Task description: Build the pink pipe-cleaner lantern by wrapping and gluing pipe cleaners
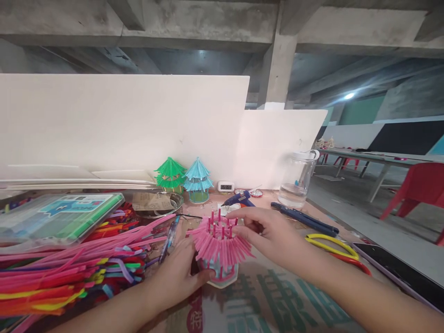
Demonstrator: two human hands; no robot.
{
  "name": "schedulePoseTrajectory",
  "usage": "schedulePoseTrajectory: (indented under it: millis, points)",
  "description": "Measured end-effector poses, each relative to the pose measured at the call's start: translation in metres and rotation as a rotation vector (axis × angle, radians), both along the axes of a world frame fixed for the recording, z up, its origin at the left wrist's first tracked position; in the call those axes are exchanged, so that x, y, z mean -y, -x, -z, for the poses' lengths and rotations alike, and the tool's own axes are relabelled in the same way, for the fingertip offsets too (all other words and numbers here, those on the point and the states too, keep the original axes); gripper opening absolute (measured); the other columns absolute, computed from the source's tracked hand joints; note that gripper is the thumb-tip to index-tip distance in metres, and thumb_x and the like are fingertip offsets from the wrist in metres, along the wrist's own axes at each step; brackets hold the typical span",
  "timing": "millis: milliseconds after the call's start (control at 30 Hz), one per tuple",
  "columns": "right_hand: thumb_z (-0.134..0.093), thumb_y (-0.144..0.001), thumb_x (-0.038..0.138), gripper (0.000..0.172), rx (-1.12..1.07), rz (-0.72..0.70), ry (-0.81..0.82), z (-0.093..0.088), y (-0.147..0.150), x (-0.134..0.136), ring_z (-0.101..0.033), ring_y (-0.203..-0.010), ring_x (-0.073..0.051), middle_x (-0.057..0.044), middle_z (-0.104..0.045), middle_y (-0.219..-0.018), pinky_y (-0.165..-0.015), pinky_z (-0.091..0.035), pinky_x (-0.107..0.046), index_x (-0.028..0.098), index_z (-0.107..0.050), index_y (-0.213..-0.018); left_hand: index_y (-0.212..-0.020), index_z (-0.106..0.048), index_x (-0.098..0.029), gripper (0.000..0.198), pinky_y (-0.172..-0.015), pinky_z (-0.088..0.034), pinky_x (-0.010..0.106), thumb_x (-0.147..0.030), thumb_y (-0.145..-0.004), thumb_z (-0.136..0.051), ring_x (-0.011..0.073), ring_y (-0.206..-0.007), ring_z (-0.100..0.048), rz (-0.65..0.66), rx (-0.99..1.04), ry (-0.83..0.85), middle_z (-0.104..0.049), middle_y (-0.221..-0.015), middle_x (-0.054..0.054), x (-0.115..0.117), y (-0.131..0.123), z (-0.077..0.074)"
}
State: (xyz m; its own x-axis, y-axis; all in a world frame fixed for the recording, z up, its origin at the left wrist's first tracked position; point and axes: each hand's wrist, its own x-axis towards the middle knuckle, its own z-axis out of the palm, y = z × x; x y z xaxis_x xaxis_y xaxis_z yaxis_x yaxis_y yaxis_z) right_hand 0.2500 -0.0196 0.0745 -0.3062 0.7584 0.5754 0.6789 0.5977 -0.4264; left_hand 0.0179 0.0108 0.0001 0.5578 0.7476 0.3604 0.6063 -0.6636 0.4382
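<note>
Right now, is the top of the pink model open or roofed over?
Open: on the pink model, the posts stand bare above the fringe, with nothing across their tips.

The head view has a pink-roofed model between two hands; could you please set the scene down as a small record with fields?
In hand: upright model with a pink fuzzy-stick roof, slim pink posts rising above it, pale angular base
Left grip: at the model's lower side, thumb by the base
Right grip: fingertips beside the posts; contact unclear
Behind: green-roofed model, light-blue-roofed model, blue glue gun
Left side: heaped multicoloured fuzzy sticks, clear plastic case
Right side: clear jug with some liquid, dark-screened phone
</note>
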Motion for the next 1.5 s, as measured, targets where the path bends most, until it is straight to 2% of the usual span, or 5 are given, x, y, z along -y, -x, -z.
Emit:
schedulePoseTrajectory:
  millis: [500, 800, 1033, 1267, 1500]
  points:
    - [-0.054, -0.088, 0.017, 0.026, 0.001, -0.089, -0.058, 0.0032, -0.0007, -0.0006, -0.066, -0.07, -0.016, -0.005, -0.076, -0.089, -0.06, -0.049, -0.024, 0.023, -0.074, -0.103, -0.098, -0.059, -0.016, 0.031, -0.088, -0.049, 0.051, -0.041, -0.08, -0.063, 0.0331, -0.099, -0.059, -0.088, -0.041, 0.033, -0.062, -0.102, 0.015, 0.0004, 0.0014, 0.0036]
    - [-0.053, -0.087, 0.017, 0.024, 0.011, -0.08, -0.077, 0.0043, -0.0015, -0.0024, -0.062, -0.063, -0.015, -0.003, -0.073, -0.079, -0.061, -0.048, -0.025, 0.023, -0.075, -0.094, -0.098, -0.06, -0.017, 0.029, -0.09, -0.048, 0.05, -0.041, -0.082, -0.061, 0.032, -0.1, -0.058, -0.043, -0.016, 0.025, -0.062, -0.101, 0.013, -0.001, 0.0014, 0.0051]
    - [-0.054, -0.086, 0.016, 0.025, 0.031, -0.022, -0.062, 0.0035, -0.003, -0.0023, -0.059, -0.056, -0.014, -0.002, -0.072, -0.072, -0.053, -0.045, -0.023, 0.021, -0.075, -0.1, -0.103, -0.06, -0.018, 0.033, -0.092, -0.048, 0.049, -0.041, -0.081, -0.063, 0.0311, -0.102, -0.058, -0.068, -0.037, 0.005, -0.063, -0.101, 0.011, 0.0003, 0.0023, 0.0042]
    - [-0.047, -0.092, 0.016, 0.032, 0.094, -0.165, -0.207, 0.0005, -0.002, 0.0042, -0.065, -0.068, -0.015, -0.004, -0.075, -0.08, -0.061, -0.048, -0.024, 0.023, -0.073, -0.11, -0.095, -0.061, -0.019, 0.025, -0.089, -0.05, 0.045, -0.037, -0.079, -0.066, 0.0294, -0.099, -0.059, -0.055, 0.006, -0.001, -0.064, -0.101, 0.01, 0.0017, 0.0015, 0.0033]
    - [-0.047, -0.091, 0.017, 0.032, 0.119, -0.117, -0.178, 0.0019, -0.0002, 0.0065, -0.064, -0.066, -0.014, -0.004, -0.077, -0.085, -0.059, -0.046, -0.024, 0.023, -0.073, -0.11, -0.096, -0.061, -0.018, 0.026, -0.091, -0.048, 0.047, -0.036, -0.078, -0.066, 0.0295, -0.099, -0.059, -0.052, 0.01, 0.0, -0.064, -0.102, 0.011, 0.0004, 0.0013, 0.005]
